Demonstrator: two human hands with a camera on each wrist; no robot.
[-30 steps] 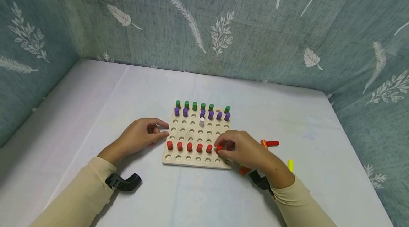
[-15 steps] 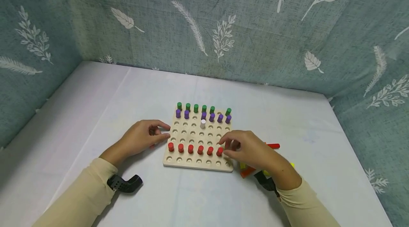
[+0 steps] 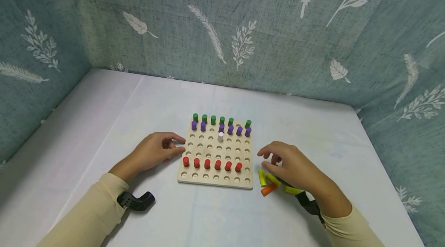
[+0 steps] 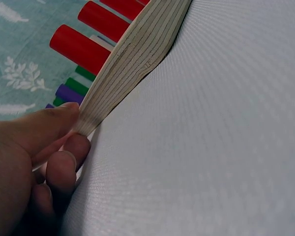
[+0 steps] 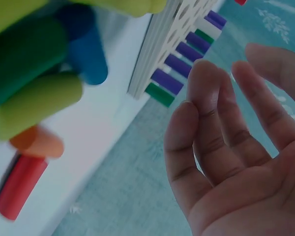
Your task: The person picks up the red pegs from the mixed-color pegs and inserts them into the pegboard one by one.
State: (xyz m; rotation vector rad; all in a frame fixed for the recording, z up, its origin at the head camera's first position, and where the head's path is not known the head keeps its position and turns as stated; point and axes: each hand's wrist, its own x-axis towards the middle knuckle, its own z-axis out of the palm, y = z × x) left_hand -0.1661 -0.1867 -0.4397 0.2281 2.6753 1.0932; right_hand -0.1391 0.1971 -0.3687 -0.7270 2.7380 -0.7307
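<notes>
A wooden pegboard [image 3: 216, 179] with rows of round holes lies on the table. Green pegs [image 3: 213, 120] fill most of its far row, with purple pegs [image 3: 230, 130] in front of them and one white peg [image 3: 220, 137] nearer. Several red pegs [image 3: 217, 165] stand upright in a row near the front. At the board's left edge my left hand [image 3: 153, 150] rests, its thumb and fingertips touching the side; the left wrist view shows the thumb at the edge. To the board's right, my right hand [image 3: 286, 164] hovers with loosely bent fingers, holding nothing.
Loose yellow pegs [image 3: 262, 178] and an orange peg [image 3: 269, 189] lie beneath and beside my right hand. The right wrist view also shows a blue peg [image 5: 88, 54], a dark green peg [image 5: 24, 59] and a red peg [image 5: 20, 187]. A patterned cloth [image 3: 174, 26] rises behind the table.
My right hand has let go of the red peg at the row's right end and moved right, away from the board. That peg now stands in its hole. The left hand stays put.
</notes>
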